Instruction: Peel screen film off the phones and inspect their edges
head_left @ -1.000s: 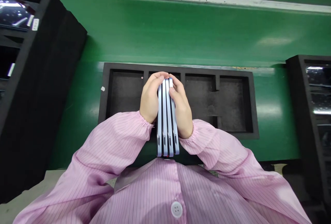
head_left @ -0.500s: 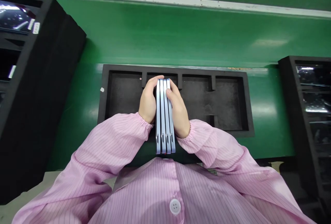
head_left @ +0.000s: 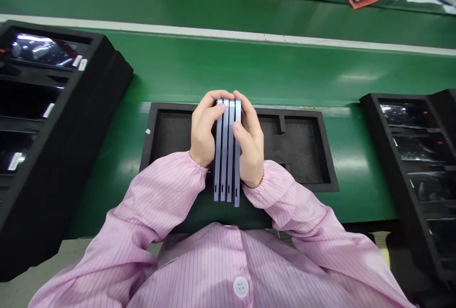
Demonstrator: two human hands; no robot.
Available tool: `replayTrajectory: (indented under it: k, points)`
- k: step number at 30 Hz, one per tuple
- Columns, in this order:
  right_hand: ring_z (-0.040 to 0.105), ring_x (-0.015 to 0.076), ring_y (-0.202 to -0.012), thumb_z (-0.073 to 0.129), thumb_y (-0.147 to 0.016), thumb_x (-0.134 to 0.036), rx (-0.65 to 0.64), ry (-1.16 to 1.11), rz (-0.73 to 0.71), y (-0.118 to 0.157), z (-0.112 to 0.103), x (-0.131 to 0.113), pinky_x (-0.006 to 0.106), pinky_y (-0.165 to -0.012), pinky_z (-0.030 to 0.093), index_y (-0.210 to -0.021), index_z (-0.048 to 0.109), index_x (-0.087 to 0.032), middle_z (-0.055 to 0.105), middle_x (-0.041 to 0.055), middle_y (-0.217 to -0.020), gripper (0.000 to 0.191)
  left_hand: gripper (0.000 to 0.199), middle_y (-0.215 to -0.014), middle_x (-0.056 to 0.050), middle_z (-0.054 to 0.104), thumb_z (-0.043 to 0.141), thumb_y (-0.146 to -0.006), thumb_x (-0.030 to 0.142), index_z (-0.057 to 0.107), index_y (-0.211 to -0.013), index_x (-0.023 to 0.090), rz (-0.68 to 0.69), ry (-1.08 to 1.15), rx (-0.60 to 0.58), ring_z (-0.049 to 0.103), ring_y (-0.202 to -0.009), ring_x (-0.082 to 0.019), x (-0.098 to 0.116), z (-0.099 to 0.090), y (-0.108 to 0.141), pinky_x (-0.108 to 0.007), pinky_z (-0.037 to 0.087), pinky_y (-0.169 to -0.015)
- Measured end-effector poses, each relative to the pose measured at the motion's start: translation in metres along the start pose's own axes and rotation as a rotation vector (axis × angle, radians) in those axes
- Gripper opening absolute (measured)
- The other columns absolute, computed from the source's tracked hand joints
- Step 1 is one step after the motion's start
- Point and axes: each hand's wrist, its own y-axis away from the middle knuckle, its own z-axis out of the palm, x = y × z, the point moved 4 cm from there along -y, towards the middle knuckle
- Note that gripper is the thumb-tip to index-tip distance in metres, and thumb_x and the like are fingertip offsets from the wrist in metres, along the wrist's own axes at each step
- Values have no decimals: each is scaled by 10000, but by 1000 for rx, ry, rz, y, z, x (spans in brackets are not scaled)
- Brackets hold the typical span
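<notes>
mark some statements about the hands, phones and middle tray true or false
1. The left hand and right hand both hold the phones. True.
2. Six phones are held. False: there are four.
3. The rightmost phone juts out past the others toward the shirt. True.
4. The middle tray is white. False: the middle tray is black.
5. The phones lie flat in the tray. False: they are between the hands.
6. The button is white. True.

a green bench (head_left: 235,68) bears a black tray (head_left: 304,149) between two taller black trays (head_left: 85,123).
</notes>
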Motion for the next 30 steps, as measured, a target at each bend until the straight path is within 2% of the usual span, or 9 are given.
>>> replayTrajectory:
  k: [3,8,13,16,21,27,30]
  points:
    - [440,288,-1508,563,-967,-447,39,-29,-78,-4,-3,8,482,-1289,351,-1403,565,-290,521,19,-1547,463,193,-885,-52,641,582,-922,373,701,-930,222,113,1,-62,604,-758,-190,-4,-3,-3,-320,501,-704]
    - [510,274,-1449,590,-949,-418,45,-65,89,-7,-9,32,469,-1288,350,-1347,597,-250,598,49,-1468,431,222,-870,-40,653,541,-938,395,688,-910,230,-53,-21,-3,608,-758,-182,-28,-15,-6,-302,508,-714]
    - [542,250,-1412,591,-949,-480,36,-129,199,-12,-12,43,441,-1241,412,-1292,584,-263,607,43,-1454,406,205,-904,-36,658,511,-961,351,658,-895,225,-156,-47,35,651,-893,-198,-36,-19,-10,-296,519,-855]
    - [521,235,-1430,544,-970,-539,58,-149,259,-13,-12,49,445,-1266,382,-1294,579,-275,597,34,-1460,420,229,-938,-40,676,490,-974,326,669,-880,219,-230,-41,62,654,-922,-196,-39,-20,-12,-289,516,-878]
    - [497,205,-1452,416,-1038,-490,90,-41,228,-10,-12,42,416,-1291,351,-1313,594,-257,585,32,-1480,402,222,-897,-33,674,504,-961,317,689,-871,234,-232,-13,59,648,-837,-186,-35,-18,-9,-273,520,-762]
    - [535,215,-1414,385,-1061,-435,121,-11,155,-5,-11,29,442,-1271,384,-1277,621,-271,616,25,-1435,360,224,-869,-42,657,521,-954,398,681,-894,254,-159,3,22,662,-833,-205,-26,-13,-1,-301,554,-786]
    - [499,226,-1447,338,-1063,-492,125,-29,144,-3,-8,30,465,-1291,353,-1293,600,-296,591,24,-1462,400,261,-874,-42,658,508,-960,448,685,-906,264,-137,6,11,667,-832,-210,-25,-11,1,-315,568,-811]
